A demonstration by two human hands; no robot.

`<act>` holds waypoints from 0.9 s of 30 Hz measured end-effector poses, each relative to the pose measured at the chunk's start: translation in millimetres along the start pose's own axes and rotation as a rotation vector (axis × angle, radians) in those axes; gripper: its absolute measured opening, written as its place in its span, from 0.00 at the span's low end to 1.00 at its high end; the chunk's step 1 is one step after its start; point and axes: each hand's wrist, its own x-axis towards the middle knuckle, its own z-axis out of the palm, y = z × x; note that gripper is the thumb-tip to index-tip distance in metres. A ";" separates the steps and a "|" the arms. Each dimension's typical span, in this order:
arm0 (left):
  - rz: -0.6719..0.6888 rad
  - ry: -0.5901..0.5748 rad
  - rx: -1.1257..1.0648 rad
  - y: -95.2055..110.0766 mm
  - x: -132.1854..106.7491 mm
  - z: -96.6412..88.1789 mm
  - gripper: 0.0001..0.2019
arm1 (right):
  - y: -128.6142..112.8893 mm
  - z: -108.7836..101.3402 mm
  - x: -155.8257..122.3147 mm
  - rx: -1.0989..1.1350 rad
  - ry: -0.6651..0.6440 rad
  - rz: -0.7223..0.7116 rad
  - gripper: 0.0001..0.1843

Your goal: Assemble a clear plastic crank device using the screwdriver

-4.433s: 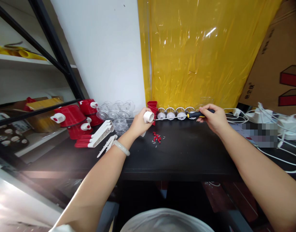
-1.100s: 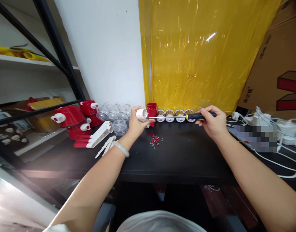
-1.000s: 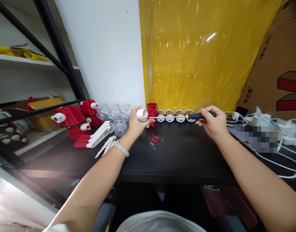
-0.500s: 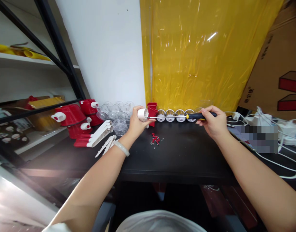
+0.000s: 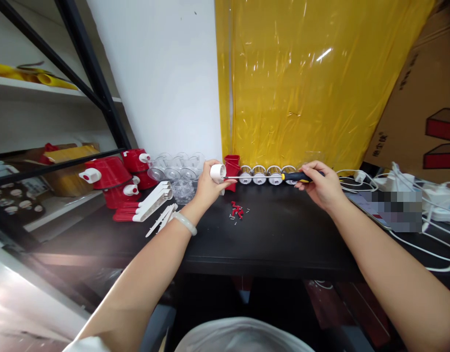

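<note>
My left hand is closed around a white round plastic part, its open end turned to the right. In my right hand is a screwdriver with a dark blue and yellow handle. Its long shaft lies level, and the tip reaches the open end of the white part; what the tip touches inside is hidden. On the black table below lie small red plastic pieces and several loose screws. Behind the shaft stand several metallic cylinders with white ends in a row.
At left are red housings with white knobs, white and red handles, white strips and clear plastic cups. A red part stands behind my left hand. Rightward lie a tablet and white cables.
The screwdriver handle and my right hand have shifted very slightly left. My left hand still holds the white part in nearly the same place.
</note>
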 end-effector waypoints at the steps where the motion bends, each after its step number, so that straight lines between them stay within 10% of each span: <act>1: -0.003 -0.001 -0.001 -0.3 0.0 -0.2 0.33 | -0.5 -0.2 0.0 0.006 -0.010 0.011 0.17; 11: -0.023 -0.002 -0.031 -3.1 1.0 0.0 0.32 | -9.8 -6.9 -2.0 0.108 -0.160 0.081 0.17; 27: -0.037 0.011 -0.001 -1.2 0.1 -1.1 0.32 | -4.4 -3.0 1.6 0.058 -0.045 0.071 0.15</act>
